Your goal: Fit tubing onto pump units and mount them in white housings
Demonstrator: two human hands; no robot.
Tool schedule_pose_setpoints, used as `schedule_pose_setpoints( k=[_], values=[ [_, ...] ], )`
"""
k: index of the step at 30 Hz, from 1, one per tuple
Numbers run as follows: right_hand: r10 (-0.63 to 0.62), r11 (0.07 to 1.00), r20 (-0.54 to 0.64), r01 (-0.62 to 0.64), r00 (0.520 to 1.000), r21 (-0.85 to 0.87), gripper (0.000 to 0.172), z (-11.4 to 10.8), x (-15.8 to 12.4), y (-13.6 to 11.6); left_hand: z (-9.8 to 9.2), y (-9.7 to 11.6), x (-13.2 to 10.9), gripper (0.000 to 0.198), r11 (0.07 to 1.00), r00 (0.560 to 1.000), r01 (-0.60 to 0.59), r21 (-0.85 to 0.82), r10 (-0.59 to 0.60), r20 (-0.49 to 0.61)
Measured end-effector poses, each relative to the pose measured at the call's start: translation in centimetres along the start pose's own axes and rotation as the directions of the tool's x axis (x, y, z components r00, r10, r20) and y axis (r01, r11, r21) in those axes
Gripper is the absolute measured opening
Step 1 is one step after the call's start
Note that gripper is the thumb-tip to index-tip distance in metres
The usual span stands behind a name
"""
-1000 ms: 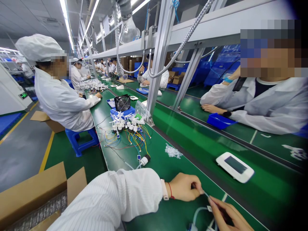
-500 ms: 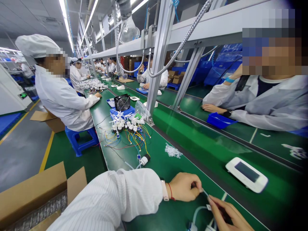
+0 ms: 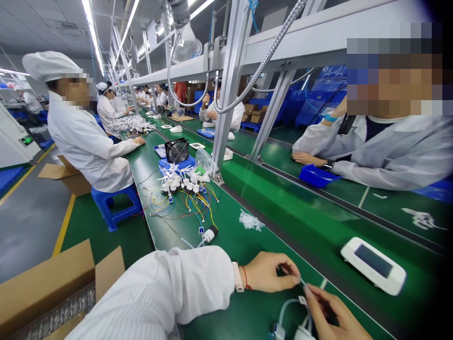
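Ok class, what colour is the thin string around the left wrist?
The thin string is red; it shows best in the head view, beside a white wristband.

I can move my left hand [image 3: 271, 272] over the green counter [image 3: 293, 231] until the colored wires [image 3: 186, 208] and white box [image 3: 373, 265] get in the way.

Smooth plastic tubing [image 3: 285, 306] on a glossy green belt [image 3: 269, 245].
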State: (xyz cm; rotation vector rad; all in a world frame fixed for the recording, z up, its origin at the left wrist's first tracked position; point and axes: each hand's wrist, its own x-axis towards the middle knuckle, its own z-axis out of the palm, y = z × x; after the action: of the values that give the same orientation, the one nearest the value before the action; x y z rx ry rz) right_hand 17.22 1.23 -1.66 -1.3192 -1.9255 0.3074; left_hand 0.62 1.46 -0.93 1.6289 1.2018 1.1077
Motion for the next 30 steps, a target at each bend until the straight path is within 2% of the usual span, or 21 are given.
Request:
schedule_pose_setpoints(
  k=[8,13,20,30],
  values=[
    [-0.005,0.999,0.008,0.004,1.0,0.045,0.045,-0.22,-0.1,-0.44,-0.05,0.06,0.08,0.011,0.993,0.99,-0.116,-0.032,0.113,-0.083],
    [0.008,0.999,0.01,-0.008,1.0,0.049,0.046,-0.18,-0.02,-0.36,0.03,-0.14,0.09,0.008,0.99,0.989,-0.14,-0.002,0.14,-0.057],
    [-0.078,0.995,0.016,0.077,0.997,0.07,0.044,-0.19,0.08,-0.56,-0.01,-0.17,0.06,0.01,0.991,0.992,-0.124,0.048,0.122,0.039],
    [-0.18,0.983,-0.013,0.181,0.984,0.038,0.035,-0.21,0.04,-0.45,-0.12,0.38,-0.02,0.011,0.996,0.995,-0.084,0.009,0.083,0.049]
  ],
)
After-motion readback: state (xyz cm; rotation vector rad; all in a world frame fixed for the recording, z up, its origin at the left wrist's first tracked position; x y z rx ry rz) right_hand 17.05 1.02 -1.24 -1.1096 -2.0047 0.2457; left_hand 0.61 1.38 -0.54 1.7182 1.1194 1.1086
